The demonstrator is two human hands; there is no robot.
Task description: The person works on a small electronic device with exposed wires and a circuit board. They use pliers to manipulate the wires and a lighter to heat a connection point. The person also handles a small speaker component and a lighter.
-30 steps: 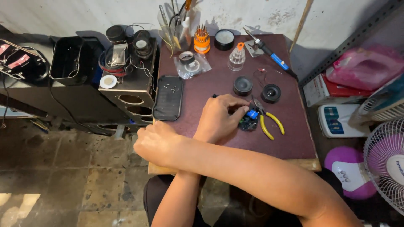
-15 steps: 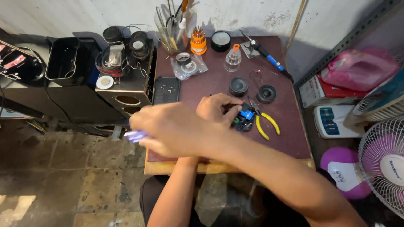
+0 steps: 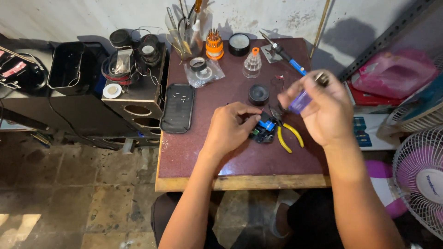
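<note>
Right hand [image 3: 323, 108] swung from lower left up to right of bench, now raising purple lighter [image 3: 300, 100] above pliers [image 3: 288, 133]

A single head-worn camera looks steeply down from above the seated person, facing forward toward the wall. It sits fairly near, taking in the whole counter [image 3: 240, 161], both forearms reaching away from the lens, the tiled floor at left and a fan [image 3: 422, 180] at the right edge.
</note>
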